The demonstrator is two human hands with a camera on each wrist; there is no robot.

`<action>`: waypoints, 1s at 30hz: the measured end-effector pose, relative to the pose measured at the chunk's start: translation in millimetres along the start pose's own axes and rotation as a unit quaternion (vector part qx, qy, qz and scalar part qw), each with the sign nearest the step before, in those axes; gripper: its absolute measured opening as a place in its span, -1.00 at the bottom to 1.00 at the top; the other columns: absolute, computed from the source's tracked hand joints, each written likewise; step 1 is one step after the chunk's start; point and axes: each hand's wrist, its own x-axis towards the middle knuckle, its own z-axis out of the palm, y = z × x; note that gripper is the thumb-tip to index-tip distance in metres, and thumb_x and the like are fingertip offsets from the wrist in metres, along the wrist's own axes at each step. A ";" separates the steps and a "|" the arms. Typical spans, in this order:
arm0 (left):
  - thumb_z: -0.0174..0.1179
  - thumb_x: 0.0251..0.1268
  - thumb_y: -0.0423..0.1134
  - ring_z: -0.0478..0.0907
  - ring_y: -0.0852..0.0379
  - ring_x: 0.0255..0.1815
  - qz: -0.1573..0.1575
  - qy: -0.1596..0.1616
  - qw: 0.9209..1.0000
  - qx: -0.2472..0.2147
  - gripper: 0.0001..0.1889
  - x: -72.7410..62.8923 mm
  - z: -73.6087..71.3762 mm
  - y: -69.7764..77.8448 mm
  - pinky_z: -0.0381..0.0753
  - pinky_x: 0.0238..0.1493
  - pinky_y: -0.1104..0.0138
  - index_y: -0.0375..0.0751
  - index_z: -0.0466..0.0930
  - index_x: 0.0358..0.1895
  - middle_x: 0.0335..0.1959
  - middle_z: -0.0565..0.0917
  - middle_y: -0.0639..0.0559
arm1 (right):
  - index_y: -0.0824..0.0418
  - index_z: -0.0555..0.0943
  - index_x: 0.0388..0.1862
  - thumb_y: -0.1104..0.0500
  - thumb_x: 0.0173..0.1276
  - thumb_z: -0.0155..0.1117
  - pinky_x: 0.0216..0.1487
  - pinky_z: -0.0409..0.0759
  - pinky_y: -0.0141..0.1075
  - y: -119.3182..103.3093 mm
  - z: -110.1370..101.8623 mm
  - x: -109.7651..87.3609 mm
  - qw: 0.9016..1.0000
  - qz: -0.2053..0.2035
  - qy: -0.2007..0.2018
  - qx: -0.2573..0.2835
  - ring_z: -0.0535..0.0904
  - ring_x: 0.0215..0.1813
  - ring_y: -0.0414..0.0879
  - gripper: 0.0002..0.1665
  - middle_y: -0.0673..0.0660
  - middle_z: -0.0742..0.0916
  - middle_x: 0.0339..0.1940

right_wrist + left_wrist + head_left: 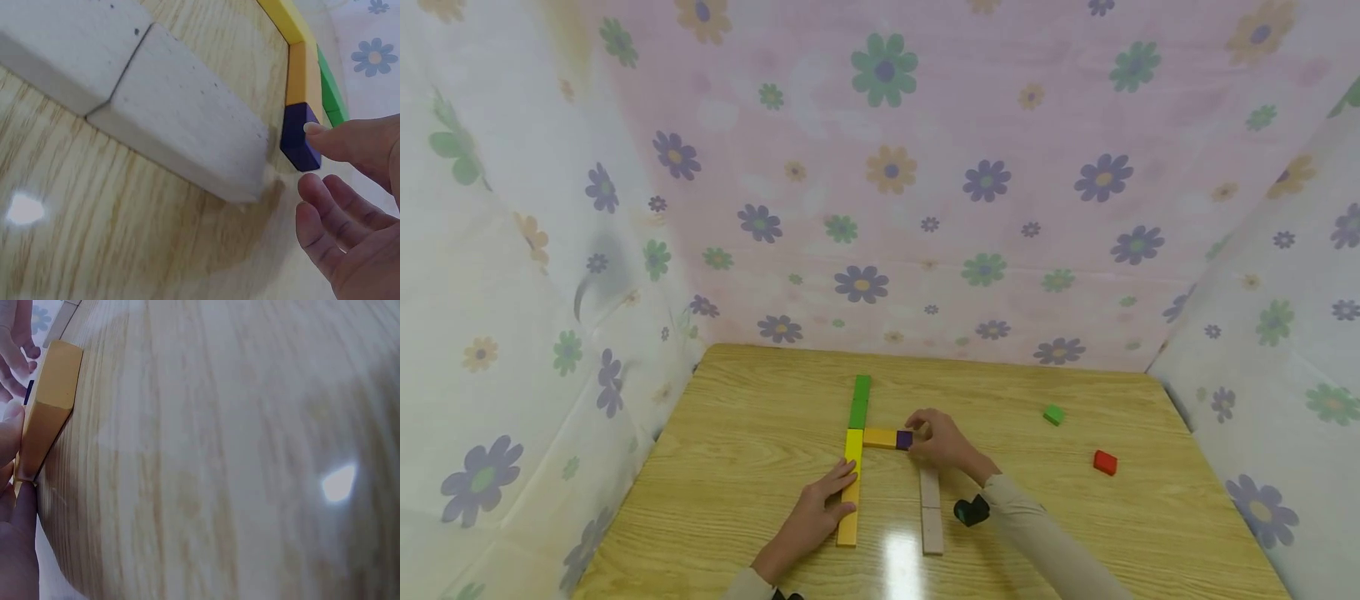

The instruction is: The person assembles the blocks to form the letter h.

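Observation:
My left hand [812,512] rests against the left column, with fingertips and thumb on the yellow block [854,444] and the orange block [847,531] below it. In the left wrist view, fingers lie at the left edge beside an orange block [53,387]. Close to the purple block [904,440] is my right hand [943,442]. Its thumb touches that block in the right wrist view, while the other fingers are bent and apart from it. An orange block [880,438] lies between the purple block and the column.
Two green blocks [861,402] extend the column away from me. Two pale speckled blocks [931,508] lie end to end below my right hand. A loose green block [1054,415] and a red block [1105,462] lie on the right of the wooden table [760,417]. Flowered cloth hangs around it.

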 end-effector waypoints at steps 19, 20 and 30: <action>0.19 0.30 -0.26 0.05 -0.07 0.45 -0.012 0.005 1.000 0.006 -0.47 -3.3 1.1 -0.5 0.24 0.32 0.15 -0.36 0.36 0.30 0.41 0.26 -0.06 | 0.33 0.54 0.00 0.37 0.22 0.32 -0.37 0.59 -0.31 5.7 -65.8 -50.4 0.999 -0.026 0.024 -0.002 0.58 -0.25 0.01 -0.65 0.37 0.58 -0.05; 0.19 0.29 -0.25 0.05 -0.06 0.45 -0.014 0.005 1.000 0.006 -0.47 -3.3 1.0 -0.1 0.24 0.32 0.16 -0.35 0.36 0.31 0.41 0.26 -0.05 | 0.31 0.54 -0.01 0.37 0.22 0.32 -0.37 0.60 -0.32 6.6 -68.7 -53.6 0.999 -0.026 0.028 -0.005 0.58 -0.26 0.01 -0.66 0.38 0.58 -0.06; 0.18 0.31 -0.25 0.07 -0.10 0.45 -0.001 0.009 1.000 0.000 -0.47 -1.5 2.7 0.8 0.22 0.31 0.07 -0.36 0.36 0.30 0.40 0.27 -0.08 | 0.24 0.55 -0.04 0.28 0.21 0.38 -0.40 0.61 -0.34 10.1 -94.2 -82.7 0.997 -0.024 0.065 -0.030 0.60 -0.28 0.00 -0.66 0.29 0.60 -0.12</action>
